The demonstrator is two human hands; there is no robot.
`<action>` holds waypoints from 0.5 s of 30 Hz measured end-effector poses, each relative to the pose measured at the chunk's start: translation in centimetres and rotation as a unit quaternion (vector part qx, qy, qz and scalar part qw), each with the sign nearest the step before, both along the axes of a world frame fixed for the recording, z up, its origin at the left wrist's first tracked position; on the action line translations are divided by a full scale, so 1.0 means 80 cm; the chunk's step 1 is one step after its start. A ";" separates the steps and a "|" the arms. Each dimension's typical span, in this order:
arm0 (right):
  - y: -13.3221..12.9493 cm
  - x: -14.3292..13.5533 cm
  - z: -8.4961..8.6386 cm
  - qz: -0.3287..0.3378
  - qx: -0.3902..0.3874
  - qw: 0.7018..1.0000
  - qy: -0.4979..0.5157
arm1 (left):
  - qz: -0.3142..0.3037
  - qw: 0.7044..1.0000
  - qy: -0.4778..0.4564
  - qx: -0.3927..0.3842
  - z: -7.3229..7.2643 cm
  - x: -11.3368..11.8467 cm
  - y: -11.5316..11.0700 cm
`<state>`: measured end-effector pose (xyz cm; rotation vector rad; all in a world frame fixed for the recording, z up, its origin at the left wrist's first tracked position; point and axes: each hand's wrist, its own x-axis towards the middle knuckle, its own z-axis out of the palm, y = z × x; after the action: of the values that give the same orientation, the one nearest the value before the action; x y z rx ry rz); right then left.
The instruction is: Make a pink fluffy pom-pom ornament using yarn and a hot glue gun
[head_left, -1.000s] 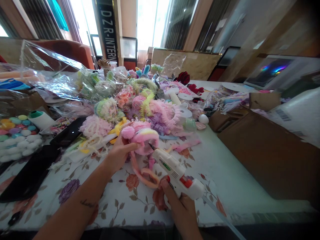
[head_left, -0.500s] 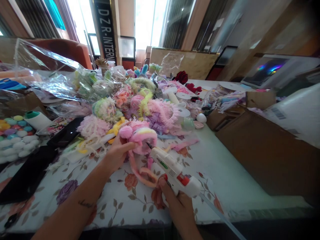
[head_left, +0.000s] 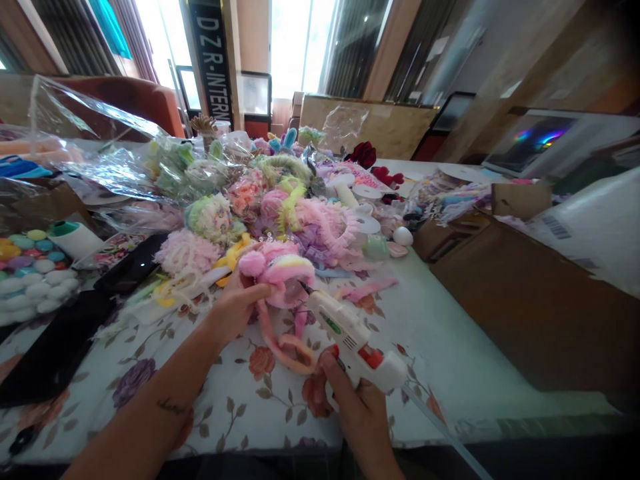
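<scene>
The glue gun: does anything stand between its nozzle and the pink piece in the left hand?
Nothing visible stands between the nozzle and the pink piece; the peach strip loops lower, near the right hand.

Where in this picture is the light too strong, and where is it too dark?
Head view: the middle window is burnt out white, and the clear plastic at left has glare. Head view: the top-right corner is black, the cardboard box dim.

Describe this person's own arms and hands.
The left hand and right hand are gloveless. No sleeve shows on the left forearm or on the visible part of the right forearm. A dark, script-like marking crosses the left forearm, too blurred to read.
</scene>
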<state>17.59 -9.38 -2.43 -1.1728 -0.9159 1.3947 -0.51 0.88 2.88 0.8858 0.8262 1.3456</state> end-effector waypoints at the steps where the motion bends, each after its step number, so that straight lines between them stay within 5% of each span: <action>1: 0.000 0.000 -0.001 0.002 0.004 1.000 -0.008 | 0.001 1.000 0.000 -0.002 0.000 0.000 0.000; 15: 0.000 0.000 -0.001 0.004 -0.006 0.999 -0.042 | 0.003 1.000 -0.004 -0.005 -0.002 0.000 0.000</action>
<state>17.59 -9.38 -2.55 -1.2448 -0.9731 1.3687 -0.54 0.87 2.69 0.8711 0.8290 1.3488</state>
